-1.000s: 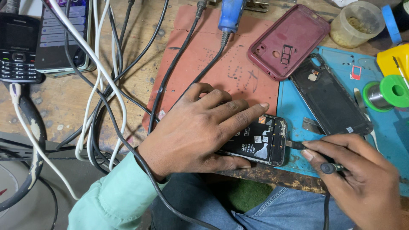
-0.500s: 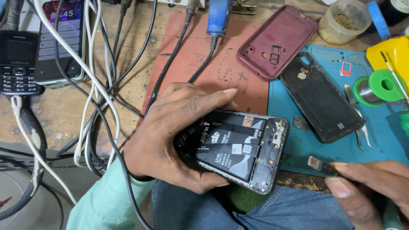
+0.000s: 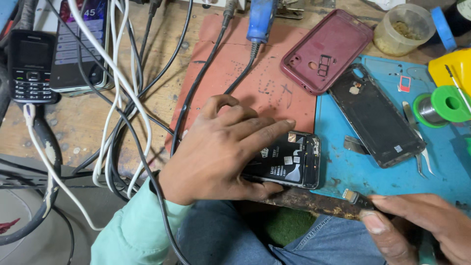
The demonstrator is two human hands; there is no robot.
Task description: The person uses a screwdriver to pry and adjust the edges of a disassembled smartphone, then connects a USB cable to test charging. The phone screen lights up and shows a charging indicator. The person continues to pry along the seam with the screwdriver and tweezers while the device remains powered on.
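My left hand presses down on an opened black smartphone lying back-up at the workbench's front edge, its battery and inner parts showing. My right hand, at the lower right, pinches a thin cable whose small metal plug points toward the phone, a short gap away from it. The phone's removed black back cover lies on the blue mat. A maroon phone case rests on the red mat.
Tangled black and white cables cross the wooden bench at left, beside a keypad phone and a lit smartphone. A plastic cup, green solder spool, tweezers and a yellow box crowd the right.
The phone was tilted up in my left hand half a second ago; it now lies flat under that hand. My right hand with the plug has drawn back from the phone.
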